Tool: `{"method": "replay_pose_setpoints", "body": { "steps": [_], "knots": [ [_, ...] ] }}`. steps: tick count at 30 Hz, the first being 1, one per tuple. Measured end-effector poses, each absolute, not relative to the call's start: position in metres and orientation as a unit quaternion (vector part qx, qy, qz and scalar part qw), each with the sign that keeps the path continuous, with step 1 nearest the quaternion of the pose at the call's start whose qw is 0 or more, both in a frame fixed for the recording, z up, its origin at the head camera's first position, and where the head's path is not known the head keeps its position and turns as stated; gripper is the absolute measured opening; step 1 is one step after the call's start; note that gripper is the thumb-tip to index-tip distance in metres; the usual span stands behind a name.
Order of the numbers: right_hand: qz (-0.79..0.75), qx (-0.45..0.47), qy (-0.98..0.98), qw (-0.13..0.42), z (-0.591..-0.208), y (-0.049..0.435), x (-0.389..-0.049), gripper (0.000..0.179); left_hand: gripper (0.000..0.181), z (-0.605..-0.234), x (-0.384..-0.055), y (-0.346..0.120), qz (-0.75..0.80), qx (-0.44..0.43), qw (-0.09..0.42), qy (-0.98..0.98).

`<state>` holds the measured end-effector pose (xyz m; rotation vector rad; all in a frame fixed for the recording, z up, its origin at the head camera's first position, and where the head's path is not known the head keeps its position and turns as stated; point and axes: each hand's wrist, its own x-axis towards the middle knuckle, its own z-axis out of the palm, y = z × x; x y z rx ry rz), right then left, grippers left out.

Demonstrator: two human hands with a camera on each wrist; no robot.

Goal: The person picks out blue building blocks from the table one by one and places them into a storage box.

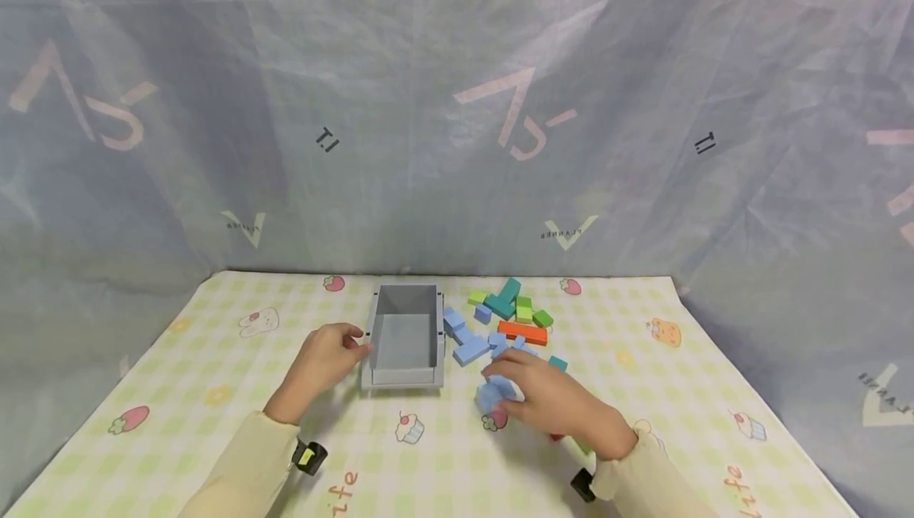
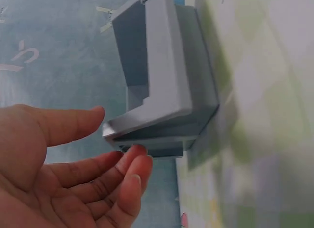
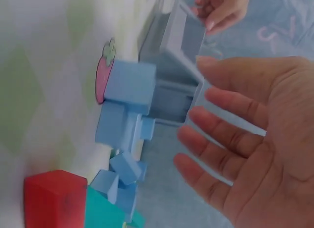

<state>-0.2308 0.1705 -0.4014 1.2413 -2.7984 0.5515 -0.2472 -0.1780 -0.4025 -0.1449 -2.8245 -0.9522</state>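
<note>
A grey open-topped box (image 1: 404, 377) stands on the table, and my left hand (image 1: 330, 359) is at its left rim. In the left wrist view, the thumb and loosely bent fingers of that hand (image 2: 93, 174) lie on either side of a corner of the box (image 2: 169, 66), fingertips right at the rim. My right hand (image 1: 553, 395) hovers over light blue blocks (image 1: 489, 397) to the right of the box. The right wrist view has this hand (image 3: 245, 135) with its fingers spread and nothing in it, beside a blue block (image 3: 131, 86).
Several more blue blocks (image 1: 471, 350) lie along the box's right side. Behind them are teal blocks (image 1: 500, 306), green blocks (image 1: 524, 309) and a long orange-red block (image 1: 523, 333). A red block (image 3: 55, 201) sits near the right hand. A grey printed curtain (image 1: 428, 145) hangs behind the checked tablecloth (image 1: 271, 391).
</note>
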Motion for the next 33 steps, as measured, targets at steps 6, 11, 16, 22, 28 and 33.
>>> {"method": "replay_pose_setpoints", "body": {
  "steps": [6,11,16,22,28,33],
  "knots": [
    [0.179,0.381,-0.907,-0.012,-0.411,0.169,-0.249,0.038,0.035,-0.409,-0.253,-0.175,-0.327,-0.064,0.092,-0.938],
    [0.176,0.376,-0.909,-0.018,-0.423,0.167,-0.253,0.034,0.035,-0.408,-0.253,-0.172,-0.327,-0.067,0.099,-0.937],
    [0.181,0.375,-0.909,-0.014,-0.430,0.166,-0.252,0.035,0.035,-0.409,-0.251,-0.171,-0.333,-0.067,0.096,-0.936],
    [0.204,0.385,-0.900,-0.014,-0.433,0.161,-0.250,0.034,0.039,-0.410,-0.249,-0.172,-0.339,-0.077,0.090,-0.933],
    [0.213,0.376,-0.902,-0.024,-0.435,0.158,-0.251,0.033,0.040,-0.413,-0.249,-0.176,-0.338,-0.084,0.089,-0.933],
    [0.216,0.374,-0.902,-0.021,-0.437,0.159,-0.253,0.031,0.039,-0.415,-0.249,-0.178,-0.332,-0.092,0.094,-0.934]
  ]
}}
